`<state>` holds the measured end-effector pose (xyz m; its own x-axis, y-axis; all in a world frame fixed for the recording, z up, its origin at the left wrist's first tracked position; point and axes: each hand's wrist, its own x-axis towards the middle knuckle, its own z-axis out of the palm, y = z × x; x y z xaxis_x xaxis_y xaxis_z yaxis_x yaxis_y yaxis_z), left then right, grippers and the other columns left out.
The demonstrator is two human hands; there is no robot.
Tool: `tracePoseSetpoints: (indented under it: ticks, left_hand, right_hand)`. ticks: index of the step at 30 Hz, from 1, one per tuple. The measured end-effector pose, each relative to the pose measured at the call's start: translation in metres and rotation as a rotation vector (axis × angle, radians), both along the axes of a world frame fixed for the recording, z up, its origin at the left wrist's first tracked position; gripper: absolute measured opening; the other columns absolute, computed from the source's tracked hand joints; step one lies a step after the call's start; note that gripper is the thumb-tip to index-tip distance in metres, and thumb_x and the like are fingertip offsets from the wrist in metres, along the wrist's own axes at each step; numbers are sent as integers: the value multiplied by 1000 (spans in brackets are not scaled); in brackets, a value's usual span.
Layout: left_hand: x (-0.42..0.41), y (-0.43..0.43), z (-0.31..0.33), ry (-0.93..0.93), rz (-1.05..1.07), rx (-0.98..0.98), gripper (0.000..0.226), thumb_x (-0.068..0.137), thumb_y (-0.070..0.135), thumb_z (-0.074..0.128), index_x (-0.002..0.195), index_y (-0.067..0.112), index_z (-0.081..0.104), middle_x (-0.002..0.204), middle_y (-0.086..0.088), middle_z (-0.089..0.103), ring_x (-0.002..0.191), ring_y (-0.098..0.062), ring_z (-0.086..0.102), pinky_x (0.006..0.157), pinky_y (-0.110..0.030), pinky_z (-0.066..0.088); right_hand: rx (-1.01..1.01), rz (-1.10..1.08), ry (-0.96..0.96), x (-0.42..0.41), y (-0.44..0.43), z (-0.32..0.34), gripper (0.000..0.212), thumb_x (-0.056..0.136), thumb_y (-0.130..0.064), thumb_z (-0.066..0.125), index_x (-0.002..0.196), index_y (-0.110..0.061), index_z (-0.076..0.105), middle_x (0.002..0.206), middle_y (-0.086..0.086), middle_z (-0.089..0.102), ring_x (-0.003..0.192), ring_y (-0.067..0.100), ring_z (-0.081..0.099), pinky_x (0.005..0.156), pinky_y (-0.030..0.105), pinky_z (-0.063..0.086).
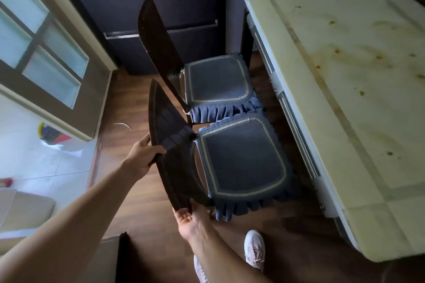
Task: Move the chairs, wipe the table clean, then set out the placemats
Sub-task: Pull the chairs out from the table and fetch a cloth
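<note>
Gripping the near chair (241,161) by its back, left hand (142,158) at one end, right hand (189,218) at the other. Parked beside the stained worktop (264,7), right against the far chair (216,80). Could bump that chair or scratch the floor (128,103) if yanked sideways.

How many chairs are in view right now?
2. The near chair, backrest held by the left hand and right hand; the far chair just beyond it. Both stand beside the table. Others may be hidden.

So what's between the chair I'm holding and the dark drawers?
The other chair stands between the held chair and the drawers, backrest toward the door side; the head view shows it.
</note>
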<state>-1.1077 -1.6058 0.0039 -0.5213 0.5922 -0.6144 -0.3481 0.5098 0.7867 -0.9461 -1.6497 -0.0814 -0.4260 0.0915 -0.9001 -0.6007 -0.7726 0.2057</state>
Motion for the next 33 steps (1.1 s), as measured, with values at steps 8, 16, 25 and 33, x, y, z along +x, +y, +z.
tracePoseSetpoints:
  ticks: [8, 16, 25, 33]
  left_hand:
    - [22, 20, 3, 17, -15, 72, 50, 79, -20, 53, 115, 15, 57, 90, -4, 63, 79, -21, 60, 63, -23, 57]
    - [57, 61, 5, 29, -35, 78, 57, 77, -18, 56, 125, 12, 55, 86, -3, 66, 68, -16, 65, 58, -21, 58]
    - [113, 119, -1, 39, -113, 78, 50, 79, -16, 57, 122, 10, 54, 92, -7, 62, 74, -18, 65, 58, -20, 58]
    - [163, 170, -12, 24, -166, 75, 49, 79, -17, 57, 121, 9, 55, 89, -5, 66, 69, -12, 69, 67, -26, 60]
  right_hand:
    - [18, -101, -39, 19, 14, 10, 7, 93, -2, 53, 92, 4, 57, 50, 19, 65, 36, 24, 62, 38, 35, 54]
    - [34, -149, -36, 52, 52, 14, 12, 93, -2, 51, 86, 5, 57, 62, 19, 67, 69, 30, 58, 53, 37, 58]
    - [52, -240, -52, 104, 104, 6, 19, 96, -5, 48, 83, 5, 57, 49, 19, 64, 72, 29, 57, 36, 37, 52]
    - [84, -284, -101, 152, 148, -7, 17, 95, -5, 47, 86, 4, 57, 49, 18, 65, 68, 31, 61, 38, 37, 54]
